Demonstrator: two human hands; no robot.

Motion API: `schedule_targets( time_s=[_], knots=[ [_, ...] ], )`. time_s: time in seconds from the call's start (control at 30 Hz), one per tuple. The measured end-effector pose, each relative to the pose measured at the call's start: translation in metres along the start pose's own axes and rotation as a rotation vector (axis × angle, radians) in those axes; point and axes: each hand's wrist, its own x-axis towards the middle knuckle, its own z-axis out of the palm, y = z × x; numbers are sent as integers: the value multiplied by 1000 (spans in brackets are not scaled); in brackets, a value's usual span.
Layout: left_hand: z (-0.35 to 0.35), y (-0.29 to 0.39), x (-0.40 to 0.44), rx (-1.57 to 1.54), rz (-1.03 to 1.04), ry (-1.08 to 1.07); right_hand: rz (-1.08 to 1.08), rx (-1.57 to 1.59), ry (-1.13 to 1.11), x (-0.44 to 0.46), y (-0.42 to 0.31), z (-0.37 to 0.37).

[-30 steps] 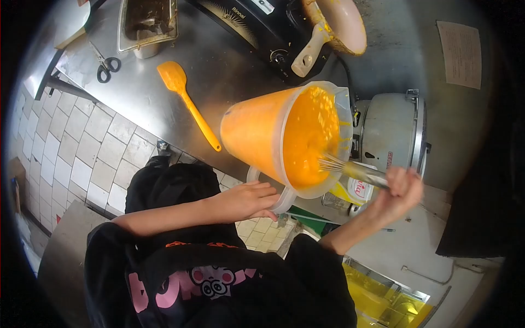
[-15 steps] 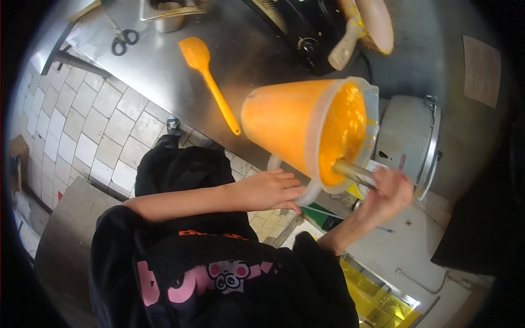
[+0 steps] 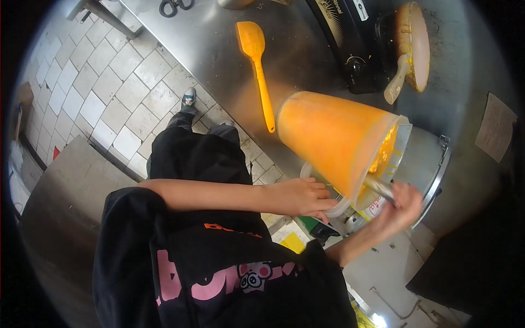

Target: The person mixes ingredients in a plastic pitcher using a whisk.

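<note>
A large translucent jug point(image 3: 331, 139) of thick orange liquid stands on the metal counter, its open top toward the right of the view. My left hand point(image 3: 306, 198) grips the jug's handle, fingers curled over it. My right hand point(image 3: 406, 205) is closed around a metal rod-like handle point(image 3: 378, 187), which goes down into the liquid inside the rim. The submerged end of that tool is hidden. On the counter beside the jug lies an orange spatula point(image 3: 258, 71).
A black portable stove point(image 3: 342, 38) and a pan point(image 3: 419, 49) with a pale handle sit past the jug. Behind the jug is a round, metal-rimmed appliance point(image 3: 429, 164). Scissors point(image 3: 175, 6) lie at the counter's far end. Tiled floor point(image 3: 112, 115) is to the left.
The view has shifted, so the jug, spatula and stove appear lower and further right. The jug's opening shows less now. Both hands keep their holds, and the metal handle still stands in the liquid.
</note>
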Motion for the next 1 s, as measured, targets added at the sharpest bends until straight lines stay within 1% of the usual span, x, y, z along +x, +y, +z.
schedule_targets(
  time_s=[0.03,0.1,0.17,0.23,0.3,0.37,0.43,0.47,0.5,0.57,0.6,0.63,0.7,0.73,0.77,0.83,0.87,0.9,0.97,1.0],
  knots=[
    [1,0,0,17,10,30,60,-112,-31,-2,11,2],
    [1,-1,0,40,19,78,50,-64,-45,5,2,-3],
    [2,0,-1,40,1,49,-29,146,9,10,-32,-13],
    [0,0,-1,35,-1,51,-129,27,429,-3,-13,23],
    [2,2,-1,22,0,47,47,-135,-64,-3,18,7],
    [3,0,-1,19,-8,65,-89,-226,202,1,-2,1],
    [4,2,-2,29,-26,68,-26,162,-47,10,-20,-27],
    [3,2,-2,45,-26,59,-125,-71,318,-5,-3,9],
    [3,3,-3,39,-23,51,-125,-74,328,-2,-1,2],
    [3,1,-3,40,-17,65,34,-197,64,13,7,-14],
    [3,-1,-2,48,-22,76,-89,-153,198,2,-12,9],
    [5,0,-3,42,-21,81,-85,-159,192,-2,-11,15],
    [6,0,-4,32,-14,83,-151,-141,276,-5,-9,20],
    [6,0,-3,11,-1,108,-58,-210,20,7,12,-4],
    [8,1,-3,-9,10,140,-62,-217,25,6,7,-5],
    [8,0,-2,17,6,139,-80,-235,20,8,-4,3],
    [9,0,-4,31,-6,125,-80,-86,-79,22,-17,-13],
    [9,1,-5,32,-15,134,-75,-89,-90,16,-13,-1],
    [7,1,-5,28,4,139,-160,-128,102,-3,-2,25],
    [8,3,-5,26,8,135,-12,-203,-91,2,13,10]
  ],
)
